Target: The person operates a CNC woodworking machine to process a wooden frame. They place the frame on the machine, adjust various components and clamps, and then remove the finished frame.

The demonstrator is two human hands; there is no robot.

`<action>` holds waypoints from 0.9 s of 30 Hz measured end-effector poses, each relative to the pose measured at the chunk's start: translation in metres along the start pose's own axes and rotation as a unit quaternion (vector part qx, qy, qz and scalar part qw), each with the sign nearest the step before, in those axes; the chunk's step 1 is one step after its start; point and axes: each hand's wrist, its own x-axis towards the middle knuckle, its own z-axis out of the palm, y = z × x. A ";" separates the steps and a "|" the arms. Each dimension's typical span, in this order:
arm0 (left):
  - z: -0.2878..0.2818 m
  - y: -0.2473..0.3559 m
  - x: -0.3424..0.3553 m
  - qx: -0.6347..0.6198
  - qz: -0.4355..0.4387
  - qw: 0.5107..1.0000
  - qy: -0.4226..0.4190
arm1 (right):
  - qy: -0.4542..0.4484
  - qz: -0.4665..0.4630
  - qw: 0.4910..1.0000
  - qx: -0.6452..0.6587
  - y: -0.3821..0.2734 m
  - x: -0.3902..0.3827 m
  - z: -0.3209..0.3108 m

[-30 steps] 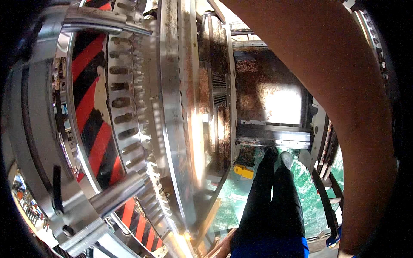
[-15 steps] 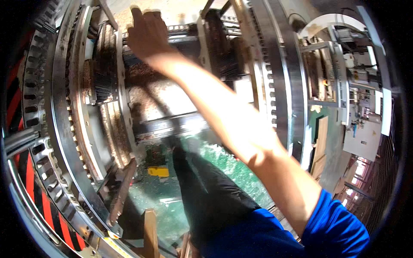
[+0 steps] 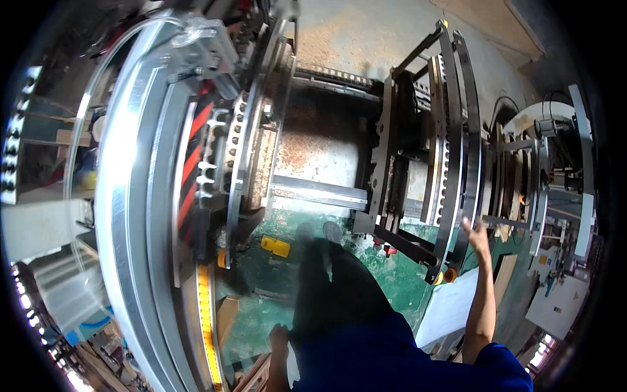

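Note:
My right hand (image 3: 477, 235) reaches forward on the right, beside a dark metal rail (image 3: 471, 163) of the machine. Its thumb and a finger show apart and nothing is seen in them; whether they touch the rail I cannot tell. My left hand (image 3: 279, 336) hangs low next to my dark trousers, its fingers too unclear to read. In front of my feet a silver metal crossbar (image 3: 320, 190) spans the machine's two toothed sides, with a rust-stained pale sheet (image 3: 320, 153) beyond it.
A yellow object (image 3: 275, 246) lies on the green floor (image 3: 405, 281). At left stands a tall, curved-looking silver beam (image 3: 134, 196) with a red-and-black striped strip (image 3: 194, 170) by it. A white panel (image 3: 450, 307) leans at right. Timber pieces (image 3: 248, 375) lie at the lower edge.
My view has swung, bringing the silver beam in at left. An outstretched arm over the machine is gone from there; my right hand is now by the right rail, my left hand low.

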 end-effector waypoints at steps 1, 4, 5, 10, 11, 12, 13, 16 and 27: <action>0.002 0.006 -0.001 -0.099 -0.057 0.993 0.020 | -0.089 0.018 0.994 0.057 -0.025 -0.027 0.011; 0.003 -0.003 -0.015 -0.230 -0.128 0.964 0.040 | -0.123 0.161 0.926 0.319 -0.046 -0.050 0.027; 0.006 -0.027 -0.008 -0.160 -0.085 0.983 0.041 | -0.177 0.190 0.894 0.364 -0.054 -0.048 0.027; 0.031 -0.033 -0.013 -0.176 -0.091 0.978 0.059 | -0.156 0.171 0.908 0.348 -0.035 -0.038 0.033; 0.036 -0.027 -0.016 -0.129 -0.082 0.986 0.066 | -0.151 0.170 0.912 0.341 -0.034 -0.039 0.034; 0.039 -0.022 -0.021 -0.080 -0.073 0.991 0.072 | -0.148 0.182 0.911 0.338 -0.031 -0.038 0.036; 0.042 -0.012 -0.017 -0.030 -0.059 0.995 0.076 | -0.141 0.192 0.910 0.340 -0.026 -0.035 0.041; 0.051 -0.068 -0.003 0.411 0.316 0.849 0.100 | -0.116 0.160 0.921 0.335 -0.016 -0.031 0.045; 0.092 -0.032 -0.001 0.435 0.038 0.899 0.025 | -0.117 0.115 0.933 0.321 -0.037 -0.034 0.070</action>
